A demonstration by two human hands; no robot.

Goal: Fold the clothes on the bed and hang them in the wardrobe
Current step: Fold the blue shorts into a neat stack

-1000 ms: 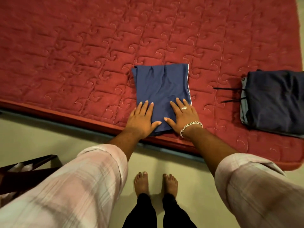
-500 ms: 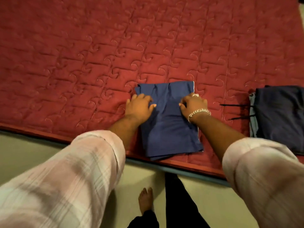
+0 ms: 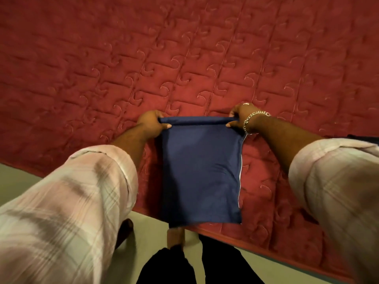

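Both hands have slid to the far edge of the blue garment on the bed, left hand and right hand pinching its corners, and uneven pulling could skew the fold.

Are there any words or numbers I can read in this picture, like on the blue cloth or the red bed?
None: no words, numbers, labels or signs show anywhere.
The blue cloth is plain, with no tag in view.
The red bed cover carries only stitched swirl patterns, not letters.
The left hand and right hand grip the cloth's far edge; the bracelet bears nothing readable.
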